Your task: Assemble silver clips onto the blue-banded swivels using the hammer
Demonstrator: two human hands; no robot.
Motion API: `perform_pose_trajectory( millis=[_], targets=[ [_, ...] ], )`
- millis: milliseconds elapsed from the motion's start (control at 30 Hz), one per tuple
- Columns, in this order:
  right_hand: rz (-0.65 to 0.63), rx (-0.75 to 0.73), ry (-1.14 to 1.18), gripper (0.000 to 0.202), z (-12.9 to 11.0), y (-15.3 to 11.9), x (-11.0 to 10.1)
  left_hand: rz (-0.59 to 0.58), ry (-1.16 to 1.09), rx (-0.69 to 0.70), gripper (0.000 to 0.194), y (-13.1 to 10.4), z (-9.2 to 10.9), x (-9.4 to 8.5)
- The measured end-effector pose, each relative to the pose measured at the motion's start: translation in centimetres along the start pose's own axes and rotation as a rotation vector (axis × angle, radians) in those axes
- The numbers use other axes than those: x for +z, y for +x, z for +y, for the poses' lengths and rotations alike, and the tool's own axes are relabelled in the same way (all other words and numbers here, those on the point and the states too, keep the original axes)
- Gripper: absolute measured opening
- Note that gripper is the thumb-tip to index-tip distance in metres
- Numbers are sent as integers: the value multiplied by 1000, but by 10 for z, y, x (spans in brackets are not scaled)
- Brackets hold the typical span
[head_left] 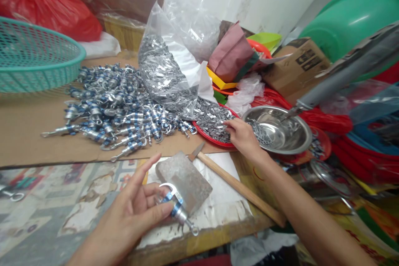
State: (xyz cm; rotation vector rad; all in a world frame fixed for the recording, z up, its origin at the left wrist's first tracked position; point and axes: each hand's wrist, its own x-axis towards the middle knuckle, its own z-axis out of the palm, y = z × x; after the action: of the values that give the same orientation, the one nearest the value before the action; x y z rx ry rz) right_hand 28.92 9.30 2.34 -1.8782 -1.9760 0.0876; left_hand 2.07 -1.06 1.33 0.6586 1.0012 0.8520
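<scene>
Between the thumb and fingers of my left hand (pixel 145 208) is a silvery metal hook fitting (pixel 178 208) with blue bands, a curved hook at one end and a ring eye at the other. It is held just over the near edge of a flat grey metal block (pixel 187 178). My right hand (pixel 241 135) reaches to the right side of a red tray (pixel 215 142) full of small metal strips (pixel 212 118). Its fingertips are pinched together at the strips; what is between them is too small to make out.
A wooden-handled hammer (pixel 240 187) lies right of the block. Many similar hook fittings (pixel 115 104) are heaped on the cardboard, beside a clear bag of metal strips (pixel 165 75). A steel bowl (pixel 299 133) stands right of the tray, a turquoise basket (pixel 37 60) at the left.
</scene>
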Motion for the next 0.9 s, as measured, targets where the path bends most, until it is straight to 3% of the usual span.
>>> perform_pose_trajectory(
  millis=[133,200,300,433,667,800,900],
  targets=[
    [-5,-55,286,16,-53,-44,3,3,11,13,87,2,-2,-3],
    [-65,-155,653,10,-81,-69,8,-18,-6,4,86,2,-3,-4],
    [-125,-239,765,9,-105,-91,13,-42,-24,-7,85,2,-3,-6],
    [-103,-264,696,14,-105,-94,14,-49,-25,-19,85,1,-2,-6],
    [10,-525,564,20,-99,-103,14,-30,-39,-5,87,2,-5,-7],
    [-48,-707,464,19,-104,-109,12,-52,-9,6,87,4,-6,-11],
    [-53,-763,331,31,-108,-112,5,-54,16,23,87,5,-5,-13]
  ],
)
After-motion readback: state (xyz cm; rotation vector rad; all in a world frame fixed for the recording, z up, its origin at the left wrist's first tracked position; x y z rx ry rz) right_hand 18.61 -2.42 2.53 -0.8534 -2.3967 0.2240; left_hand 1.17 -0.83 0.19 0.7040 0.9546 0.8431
